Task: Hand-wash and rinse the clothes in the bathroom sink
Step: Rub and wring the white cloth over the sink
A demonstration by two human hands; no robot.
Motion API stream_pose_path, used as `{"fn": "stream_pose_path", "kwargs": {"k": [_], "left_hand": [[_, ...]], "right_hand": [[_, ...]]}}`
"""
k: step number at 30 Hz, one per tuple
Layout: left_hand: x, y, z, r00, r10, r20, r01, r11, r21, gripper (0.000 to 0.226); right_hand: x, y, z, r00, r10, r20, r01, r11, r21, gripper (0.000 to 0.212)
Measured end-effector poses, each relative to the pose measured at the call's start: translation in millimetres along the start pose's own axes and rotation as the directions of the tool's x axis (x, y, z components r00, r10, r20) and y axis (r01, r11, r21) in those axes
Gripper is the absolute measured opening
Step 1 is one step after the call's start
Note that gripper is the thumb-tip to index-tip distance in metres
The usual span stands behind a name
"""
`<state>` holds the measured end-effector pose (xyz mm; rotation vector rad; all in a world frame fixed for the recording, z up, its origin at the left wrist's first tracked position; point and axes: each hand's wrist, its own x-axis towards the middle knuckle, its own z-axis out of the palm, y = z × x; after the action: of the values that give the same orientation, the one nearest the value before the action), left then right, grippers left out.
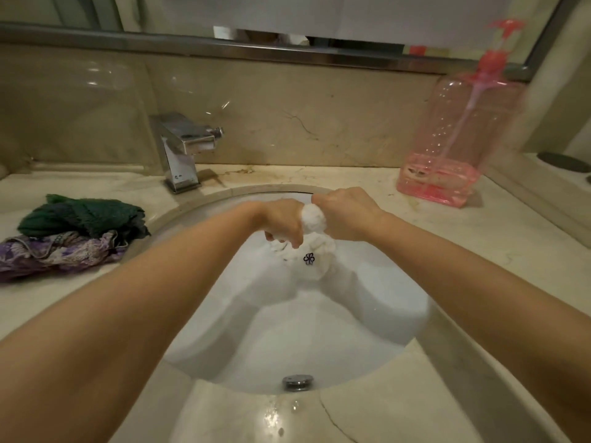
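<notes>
I judge the wash to be partway through: I have a small white cloth with a dark flower emblem bunched over the white oval sink basin, which holds water. A heap of green knitted and purple patterned clothes waits left of the basin, apparently unwashed. My left hand and right hand both clamp curled fingers on the cloth, wringing or scrubbing it above the water.

The round white sink bowl has open room near its front, but the square silver tap, piled green and purple clothes and pink pump bottle crowd around it.
</notes>
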<state>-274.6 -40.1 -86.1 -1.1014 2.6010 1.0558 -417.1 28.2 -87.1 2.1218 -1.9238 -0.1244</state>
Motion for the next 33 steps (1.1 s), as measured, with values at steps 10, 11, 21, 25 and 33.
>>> {"fn": "stream_pose_path", "kwargs": {"k": [10,11,21,25,33], "left_hand": [[-20,-44,39,0.539,0.711,-0.453,-0.118,0.595,0.795,0.052],[-18,-47,41,0.559,0.714,-0.422,-0.084,0.555,0.828,0.059],[7,0,5,0.881,0.35,-0.318,0.058,0.587,0.807,0.015],[26,4,-9,0.957,0.184,-0.226,-0.024,0.822,0.569,0.011],[58,-9,1,0.984,0.175,-0.043,-0.178,0.982,-0.069,0.027]], "right_hand": [[-37,-2,-2,0.798,-0.111,0.592,-0.562,0.217,0.798,0.026],[-41,-2,-1,0.792,-0.15,0.592,-0.567,0.178,0.804,0.025],[-29,-14,6,0.875,0.393,0.282,-0.482,0.653,0.584,0.025],[-12,1,-1,0.923,0.373,0.091,-0.383,0.885,0.264,0.036],[9,28,-23,0.993,0.083,0.081,-0.066,0.98,-0.19,0.028]]}}
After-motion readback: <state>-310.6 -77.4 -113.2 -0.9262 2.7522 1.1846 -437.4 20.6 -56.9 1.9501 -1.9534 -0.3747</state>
